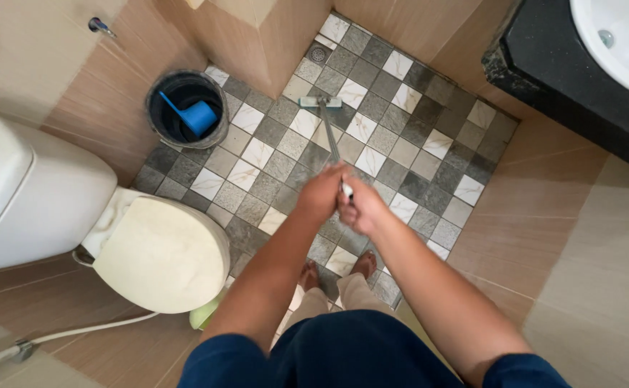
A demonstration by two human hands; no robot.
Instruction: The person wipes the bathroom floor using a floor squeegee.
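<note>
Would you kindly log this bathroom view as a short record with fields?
Setting: bathroom with checkered tile floor
Left hand: gripping the floor brush handle, further down the handle
Right hand: gripping the handle's near end
Brush head: on the tiles near the floor drain
Left side: toilet, lid closed; dark bucket holding a blue dipper
Top right: white sink in black counter

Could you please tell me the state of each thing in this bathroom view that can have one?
Toilet lid: closed.
Bucket: upright, blue scoop inside.
Floor brush: head down on the tiles, near the drain.
Left hand: shut on the brush handle.
Right hand: shut on the same handle, just behind the left.
Sink: empty, no water visible.
</note>
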